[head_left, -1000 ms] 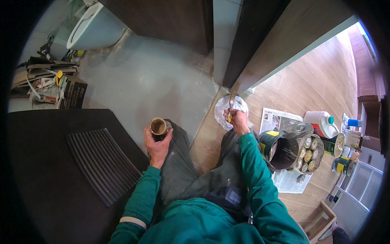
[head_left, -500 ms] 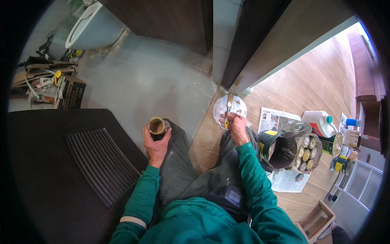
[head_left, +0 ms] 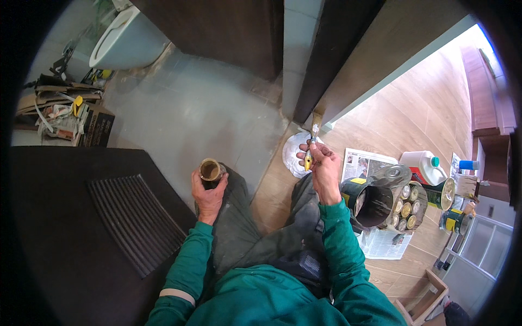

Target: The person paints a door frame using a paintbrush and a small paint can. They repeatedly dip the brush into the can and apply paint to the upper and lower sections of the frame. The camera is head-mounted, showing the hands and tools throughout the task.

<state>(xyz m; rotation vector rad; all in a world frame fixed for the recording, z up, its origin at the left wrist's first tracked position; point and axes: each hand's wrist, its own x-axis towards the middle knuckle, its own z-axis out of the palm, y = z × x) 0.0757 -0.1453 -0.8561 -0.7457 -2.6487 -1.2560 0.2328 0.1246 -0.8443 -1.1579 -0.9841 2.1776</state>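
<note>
My left hand [head_left: 207, 200] is wrapped round a small open can [head_left: 210, 170] with brown paint inside, held above my left thigh. Between the fingers of my right hand [head_left: 327, 176] is a paintbrush [head_left: 315, 130] with a yellow handle, its bristles pointing away from me. The bristle end shows against the lower part of the brown door frame [head_left: 356, 65]; whether it touches I cannot tell. Under the brush and my right fingers, a round white pad or crumpled cloth [head_left: 292, 157] lies on the floor, partly hidden.
To the right, newspaper [head_left: 375, 247] lies under a large open can [head_left: 356, 187] and a holder of several small tins [head_left: 405, 206]. A white jug [head_left: 427, 165] stands beyond. A dark ribbed mat [head_left: 60, 201] spreads at left; a toilet [head_left: 128, 43] and cardboard box [head_left: 99, 126] are farther off.
My right hand and the paintbrush have moved a little to the right, and the bristles are now farther from me, past the white pad. My left hand keeps the can in place.
</note>
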